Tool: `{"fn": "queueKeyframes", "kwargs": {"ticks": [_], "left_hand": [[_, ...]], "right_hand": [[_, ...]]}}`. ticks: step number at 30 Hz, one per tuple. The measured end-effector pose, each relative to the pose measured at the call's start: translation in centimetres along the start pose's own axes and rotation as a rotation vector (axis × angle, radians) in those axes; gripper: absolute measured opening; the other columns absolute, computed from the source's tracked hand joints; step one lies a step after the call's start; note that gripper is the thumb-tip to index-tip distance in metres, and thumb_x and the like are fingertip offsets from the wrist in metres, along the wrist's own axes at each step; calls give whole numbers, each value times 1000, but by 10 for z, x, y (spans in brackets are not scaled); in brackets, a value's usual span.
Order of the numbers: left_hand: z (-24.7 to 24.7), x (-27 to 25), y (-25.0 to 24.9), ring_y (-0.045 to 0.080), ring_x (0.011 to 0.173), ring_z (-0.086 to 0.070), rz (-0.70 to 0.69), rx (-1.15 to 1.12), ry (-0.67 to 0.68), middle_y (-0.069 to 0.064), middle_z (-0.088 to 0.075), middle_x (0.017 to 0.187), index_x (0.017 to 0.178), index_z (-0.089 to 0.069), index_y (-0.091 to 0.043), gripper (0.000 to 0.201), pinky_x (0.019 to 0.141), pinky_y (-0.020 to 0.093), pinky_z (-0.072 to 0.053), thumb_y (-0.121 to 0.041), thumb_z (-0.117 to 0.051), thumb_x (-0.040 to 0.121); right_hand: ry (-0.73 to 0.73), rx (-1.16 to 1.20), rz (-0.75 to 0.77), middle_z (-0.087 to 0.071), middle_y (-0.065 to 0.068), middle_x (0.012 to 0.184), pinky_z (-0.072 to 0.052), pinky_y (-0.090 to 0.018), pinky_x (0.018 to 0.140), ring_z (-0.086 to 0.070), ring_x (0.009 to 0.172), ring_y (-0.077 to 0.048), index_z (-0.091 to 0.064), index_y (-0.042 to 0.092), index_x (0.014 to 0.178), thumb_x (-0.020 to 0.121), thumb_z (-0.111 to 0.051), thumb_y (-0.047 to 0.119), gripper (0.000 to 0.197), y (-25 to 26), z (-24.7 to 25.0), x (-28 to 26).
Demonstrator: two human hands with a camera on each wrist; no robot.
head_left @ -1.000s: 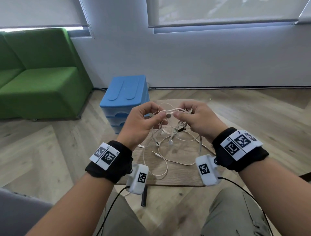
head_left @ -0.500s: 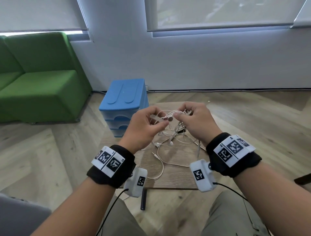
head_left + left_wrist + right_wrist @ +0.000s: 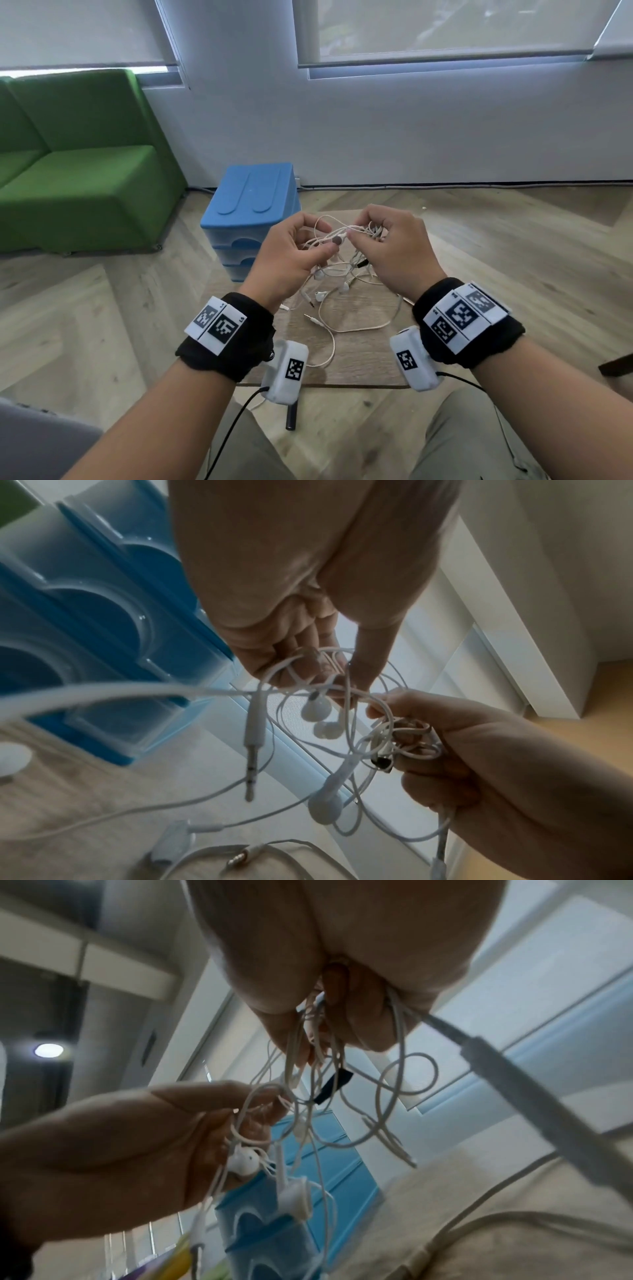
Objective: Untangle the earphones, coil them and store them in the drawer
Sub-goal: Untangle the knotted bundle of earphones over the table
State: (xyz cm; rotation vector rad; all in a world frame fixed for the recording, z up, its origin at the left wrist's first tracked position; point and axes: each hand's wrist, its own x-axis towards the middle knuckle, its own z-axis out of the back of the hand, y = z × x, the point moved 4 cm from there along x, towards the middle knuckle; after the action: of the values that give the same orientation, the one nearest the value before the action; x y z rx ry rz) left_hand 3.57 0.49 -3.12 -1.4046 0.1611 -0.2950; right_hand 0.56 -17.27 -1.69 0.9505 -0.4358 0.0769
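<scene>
A tangle of white earphones (image 3: 337, 270) hangs between both hands above a small wooden table (image 3: 359, 363). My left hand (image 3: 291, 253) pinches cords and an earbud at the tangle's left side. My right hand (image 3: 387, 240) grips a bunch of cords on the right. Loose cord ends and jack plugs (image 3: 313, 320) trail onto the tabletop. In the left wrist view an audio jack (image 3: 253, 748) and earbuds (image 3: 316, 707) dangle under the left fingers. The right wrist view shows cord loops (image 3: 387, 1096) hanging from the right fingers. The blue drawer unit (image 3: 250, 212) stands at the table's far left, drawers closed.
A green sofa (image 3: 78, 164) sits at the left against the wall. A black cylindrical object (image 3: 291, 416) lies on the floor below the table's near edge. Wooden floor surrounds the table. My knees are at the bottom of the head view.
Both hands stay raised with the tangle. They have drawn slightly closer together, and the cords on the table have shifted a little.
</scene>
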Motion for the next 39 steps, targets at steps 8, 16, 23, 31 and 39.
{"fn": "queueKeyframes", "kwargs": {"ticks": [8, 16, 23, 31, 39], "left_hand": [[3, 1, 2, 21, 73, -77, -31, 249, -40, 6, -78, 76, 88, -80, -15, 5, 63, 29, -56, -10, -79, 89], [1, 2, -3, 17, 64, -75, -49, 360, -102, 1, -76, 69, 86, -72, -16, 9, 66, 37, -63, -14, -81, 86], [-8, -3, -12, 26, 70, -72, -114, 420, -121, -1, -72, 67, 78, -73, -22, 7, 70, 48, -61, -18, -79, 81], [11, -4, 6, 27, 72, -73, 15, 478, -99, 3, -72, 76, 90, -70, -27, 18, 70, 51, -62, -9, -71, 87], [8, -6, 23, 24, 75, -71, 166, 588, 36, -4, -65, 75, 108, -67, -29, 21, 74, 46, -63, -14, -64, 93]], "right_hand": [[36, -236, 224, -55, 5, 68, -46, -40, 57, -52, 64, -18, -59, 18, 74, 89, -67, 24, 18, 4, -5, -4], [44, -253, 243, -50, 4, 67, -48, -48, 56, -50, 62, -24, -53, 16, 72, 87, -58, 30, 21, 6, -10, -4], [29, -279, 191, -51, 6, 67, -47, -43, 57, -51, 63, -20, -54, 20, 71, 85, -58, 35, 22, 4, -9, -5], [215, 55, -149, -70, -2, 86, -51, -32, 72, -67, 75, -12, -70, 34, 107, 85, -75, 30, 23, -24, 16, 10], [421, 202, -441, -63, -17, 77, -28, -23, 47, -37, 47, -12, -72, -1, 99, 89, -58, -2, 18, -26, 23, 13]]}}
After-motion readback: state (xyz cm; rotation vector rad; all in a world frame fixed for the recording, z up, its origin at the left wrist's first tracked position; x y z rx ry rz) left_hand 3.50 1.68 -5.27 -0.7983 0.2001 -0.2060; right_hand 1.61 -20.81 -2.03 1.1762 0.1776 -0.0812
